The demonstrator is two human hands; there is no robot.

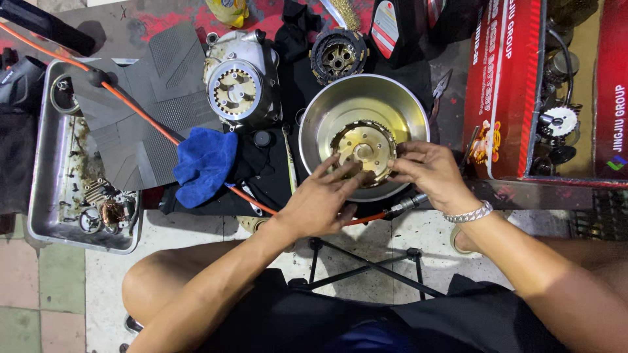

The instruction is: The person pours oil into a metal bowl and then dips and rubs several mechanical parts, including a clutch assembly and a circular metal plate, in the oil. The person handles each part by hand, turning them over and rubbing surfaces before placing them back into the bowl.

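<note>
Both hands gripped a round, brass-coloured toothed metal hub (364, 151) lying inside a wide, shiny steel bowl (327, 111). The left hand (320, 199) pinched its near edge with fingers curled; the right hand (428, 171) clasped its right side. A crumpled blue cloth (204, 163) lay to the left, beside an orange hose (140, 112) and a grey metal engine cover (243, 82).

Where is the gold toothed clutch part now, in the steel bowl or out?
In: gold clutch part sits within steel bowl rim, both hands gripping it.
</note>
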